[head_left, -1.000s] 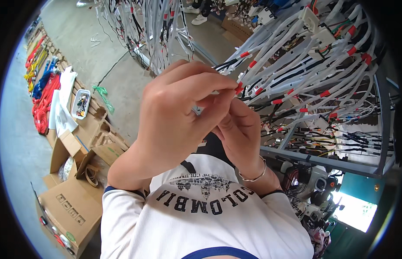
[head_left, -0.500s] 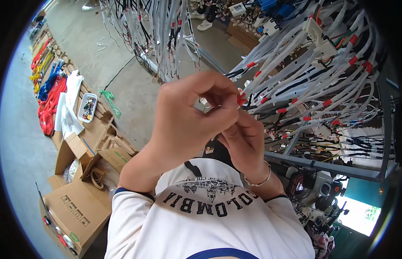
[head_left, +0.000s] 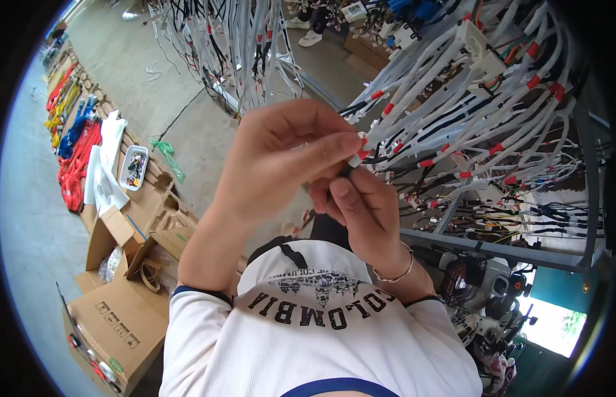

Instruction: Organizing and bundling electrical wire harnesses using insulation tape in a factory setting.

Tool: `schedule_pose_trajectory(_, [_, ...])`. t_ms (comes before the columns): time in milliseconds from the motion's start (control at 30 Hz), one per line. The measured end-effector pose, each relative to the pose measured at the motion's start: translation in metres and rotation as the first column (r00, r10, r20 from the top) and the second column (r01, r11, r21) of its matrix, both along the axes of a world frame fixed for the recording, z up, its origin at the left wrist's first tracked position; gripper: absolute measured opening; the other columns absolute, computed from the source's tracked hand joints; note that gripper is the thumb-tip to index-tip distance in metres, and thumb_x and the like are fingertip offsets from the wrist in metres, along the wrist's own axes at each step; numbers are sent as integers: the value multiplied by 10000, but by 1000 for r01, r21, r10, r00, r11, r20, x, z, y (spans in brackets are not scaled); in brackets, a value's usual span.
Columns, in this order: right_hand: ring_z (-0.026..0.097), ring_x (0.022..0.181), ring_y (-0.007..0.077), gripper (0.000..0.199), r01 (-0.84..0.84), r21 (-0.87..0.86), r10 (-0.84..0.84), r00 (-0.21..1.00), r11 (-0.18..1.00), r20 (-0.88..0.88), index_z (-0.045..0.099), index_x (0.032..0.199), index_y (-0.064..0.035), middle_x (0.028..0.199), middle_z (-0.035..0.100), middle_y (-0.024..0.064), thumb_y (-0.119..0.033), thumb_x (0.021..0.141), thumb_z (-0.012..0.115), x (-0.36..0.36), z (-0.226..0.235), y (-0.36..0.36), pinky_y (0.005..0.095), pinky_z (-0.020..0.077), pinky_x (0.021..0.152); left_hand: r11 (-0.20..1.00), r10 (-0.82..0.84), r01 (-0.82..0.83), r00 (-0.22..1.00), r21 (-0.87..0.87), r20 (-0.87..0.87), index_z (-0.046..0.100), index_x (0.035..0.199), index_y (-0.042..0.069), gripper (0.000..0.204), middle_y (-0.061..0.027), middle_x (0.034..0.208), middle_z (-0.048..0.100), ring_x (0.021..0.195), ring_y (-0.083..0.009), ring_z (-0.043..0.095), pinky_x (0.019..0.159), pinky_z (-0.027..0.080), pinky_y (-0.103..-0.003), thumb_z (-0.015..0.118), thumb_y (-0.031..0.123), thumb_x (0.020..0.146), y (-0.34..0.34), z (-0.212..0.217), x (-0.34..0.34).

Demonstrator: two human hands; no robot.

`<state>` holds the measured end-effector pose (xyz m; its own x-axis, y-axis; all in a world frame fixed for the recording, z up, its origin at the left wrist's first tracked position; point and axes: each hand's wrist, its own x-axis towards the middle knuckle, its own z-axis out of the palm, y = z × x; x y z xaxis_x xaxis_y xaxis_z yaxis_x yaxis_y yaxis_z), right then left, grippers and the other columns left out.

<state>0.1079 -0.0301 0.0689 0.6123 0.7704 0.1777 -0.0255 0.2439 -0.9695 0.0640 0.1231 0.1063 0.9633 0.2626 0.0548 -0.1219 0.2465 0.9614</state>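
In front of my chest, my left hand (head_left: 275, 159) pinches a wire end wrapped in red tape (head_left: 363, 148) between thumb and fingers. Just below and to the right, my right hand (head_left: 367, 215), with a bangle at the wrist, is closed on a short dark wire (head_left: 346, 171) that shows between the two hands. Its curled fingers hide the rest of that wire. Right beyond my fingertips hangs a thick bunch of wire harnesses (head_left: 447, 119) in pale sleeves with red tape bands.
A metal rack (head_left: 506, 248) carries the harnesses on the right. Another hanging wire bundle (head_left: 245, 59) is ahead. To the left lie an open cardboard box (head_left: 116, 324), a white tray of small parts (head_left: 134, 168) and red cable bundles (head_left: 81, 162). A person's shoe (head_left: 310, 38) shows at the far side.
My left hand has moved slightly left, its thumb now straighter. My right hand has shifted a little left, and the dark wire between the hands has come into sight.
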Motion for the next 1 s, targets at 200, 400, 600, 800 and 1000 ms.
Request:
schedule_pose_trajectory(200, [333, 557, 29, 281, -100, -93, 99, 995, 991, -14, 555, 937, 10, 730, 536, -2, -211, 1022, 402, 9, 7, 4, 196, 284, 491, 814, -471, 395, 878, -425, -87, 585, 947, -43, 161, -104, 862, 642, 391, -43, 393, 353, 261, -177, 560, 112, 908, 29, -21, 30])
schedule_pose_trajectory(400, [357, 551, 41, 328, -123, 8, 123, 992, 992, -18, 585, 925, 25, 677, 506, -8, -243, 1018, 421, 5, 12, 4, 207, 280, 483, 697, -636, 533, 769, -479, -70, 572, 1037, -102, 233, -160, 987, 643, 423, -82, 509, 362, 368, -165, 544, 85, 901, 33, -16, 36])
schedule_pose_trajectory(600, [401, 557, 34, 311, -157, -44, 159, 987, 987, 31, 625, 919, 23, 626, 498, -23, -224, 1005, 456, 8, 16, 2, 202, 320, 502, 663, -714, 603, 688, -444, -133, 571, 1082, -117, 289, -151, 1013, 636, 827, -125, 634, 705, 511, -227, 547, 107, 902, 31, -8, 42])
schedule_pose_trajectory(800, [426, 554, 50, 305, -302, 86, 268, 922, 949, 280, 614, 1034, 46, 647, 500, -11, -203, 1006, 441, -11, 48, 15, 200, 325, 496, 826, -489, 555, 793, 100, -363, 612, 1026, -27, 272, -79, 916, 641, 775, -108, 613, 675, 491, -228, 620, 200, 875, 0, -32, 33])
schedule_pose_trajectory(1000, [358, 558, 59, 410, -350, 127, 355, 935, 928, -22, 568, 1153, 63, 657, 461, -2, -286, 1016, 401, -11, 35, 6, 204, 287, 511, 978, -134, 149, 985, 146, -111, 648, 979, -32, 192, -46, 804, 654, 640, -111, 598, 566, 480, -248, 630, 128, 874, 18, -5, 1])
